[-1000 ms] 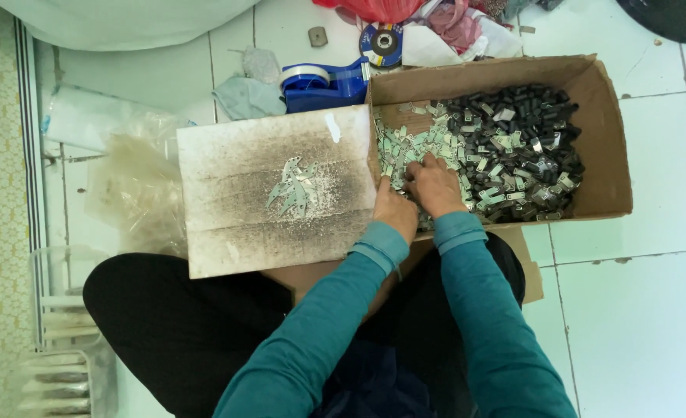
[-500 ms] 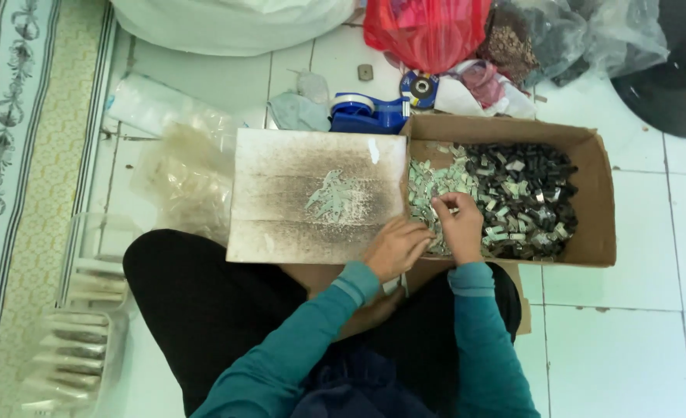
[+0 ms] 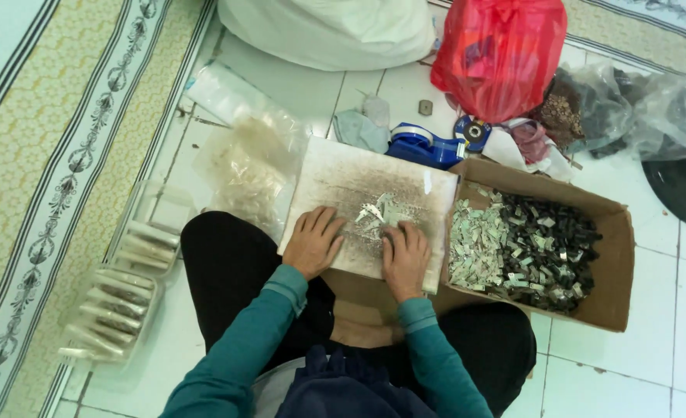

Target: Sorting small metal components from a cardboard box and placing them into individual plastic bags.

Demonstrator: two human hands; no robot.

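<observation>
- Both hands have left the cardboard box (image 3: 614,263) and now lie on the soiled cardboard sheet (image 3: 343,182).
- Left hand (image 3: 313,241): flat, fingers slightly spread, holding nothing.
- Right hand (image 3: 405,259): fingers together, touching the small pile of metal clips (image 3: 378,213) mid-sheet.

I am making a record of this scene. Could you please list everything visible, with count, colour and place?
cardboard board: one, dusty white, on lap
small pieces: little pile, pale, on board
cardboard box: one, brown, right of board, holds pale and dark pieces
tape dispenser: one, blue, behind board
red bag: one, top
white sack: one, top
clear bags: several, left of board
left hand: flat on board
right hand: flat on board, beside pile
</observation>
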